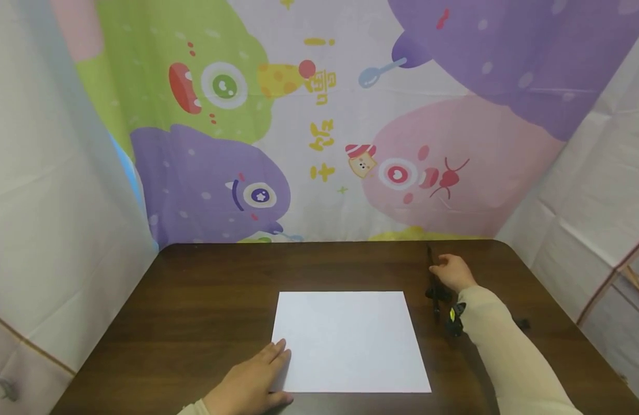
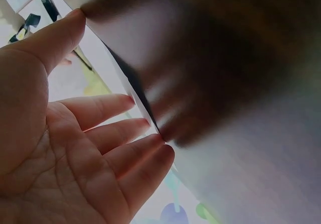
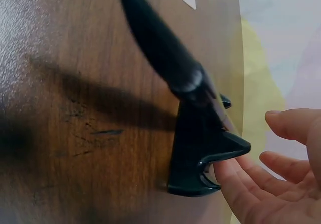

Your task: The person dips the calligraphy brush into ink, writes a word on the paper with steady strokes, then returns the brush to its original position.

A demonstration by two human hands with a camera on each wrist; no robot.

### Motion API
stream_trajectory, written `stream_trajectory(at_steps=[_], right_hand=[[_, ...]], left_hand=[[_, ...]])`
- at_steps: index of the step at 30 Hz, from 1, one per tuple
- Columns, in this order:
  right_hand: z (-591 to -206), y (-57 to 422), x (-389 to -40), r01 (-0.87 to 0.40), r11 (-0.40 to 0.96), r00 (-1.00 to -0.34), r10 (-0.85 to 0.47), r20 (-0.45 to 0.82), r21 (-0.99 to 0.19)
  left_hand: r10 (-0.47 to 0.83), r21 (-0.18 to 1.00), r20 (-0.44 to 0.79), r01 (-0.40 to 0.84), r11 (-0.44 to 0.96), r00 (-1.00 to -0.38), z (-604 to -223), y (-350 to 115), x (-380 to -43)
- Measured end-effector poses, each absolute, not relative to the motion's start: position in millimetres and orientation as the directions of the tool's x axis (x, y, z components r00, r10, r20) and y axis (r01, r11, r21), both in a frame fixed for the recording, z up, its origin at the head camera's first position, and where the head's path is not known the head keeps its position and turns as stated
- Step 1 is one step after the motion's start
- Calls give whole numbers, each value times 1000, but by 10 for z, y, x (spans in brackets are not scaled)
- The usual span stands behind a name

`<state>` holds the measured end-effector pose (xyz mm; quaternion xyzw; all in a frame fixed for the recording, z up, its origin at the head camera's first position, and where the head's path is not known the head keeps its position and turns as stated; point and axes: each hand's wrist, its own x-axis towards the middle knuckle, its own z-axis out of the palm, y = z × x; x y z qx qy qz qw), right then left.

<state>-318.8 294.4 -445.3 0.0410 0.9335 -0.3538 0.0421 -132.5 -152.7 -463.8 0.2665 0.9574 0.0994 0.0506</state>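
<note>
A white sheet of paper (image 1: 345, 343) lies on the dark wooden table. My left hand (image 1: 254, 372) rests at its left edge, fingers straight and fingertips on the paper's border. In the left wrist view, the palm of that left hand (image 2: 70, 138) shows with the fingers extended. To the right of the paper, a black writing brush (image 3: 155, 38) lies across a small black brush rest (image 3: 195, 148). My right hand (image 1: 454, 272) is beside the brush's far part. The right wrist view shows its thumb and fingers apart, fingertips right at the rest.
A wrist strap with a dark device (image 1: 455, 320) sits on the right sleeve. Partly behind the right forearm is a small dark object (image 1: 523, 324). A cartoon-printed curtain (image 1: 319, 219) hangs along the table's far edge, and pale cloth walls (image 1: 55, 173) stand at both sides.
</note>
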Motion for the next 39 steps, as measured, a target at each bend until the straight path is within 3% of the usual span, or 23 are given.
stream_trajectory(at_steps=[7, 18, 39], right_hand=[[-4491, 2921, -3193, 152, 741, -987, 76, -142, -654], [-4560, 2905, -3233, 142, 803, -990, 108, -92, -579], [-4581, 2877, -3248, 136, 799, -991, 104, -89, -586]], left_hand=[[526, 230, -50, 503, 833, -849, -4635, -1530, -1326], [537, 220, -43, 517, 827, -842, -4641, -1554, -1341], [547, 199, -24, 532, 823, -837, -4653, -1566, -1343]])
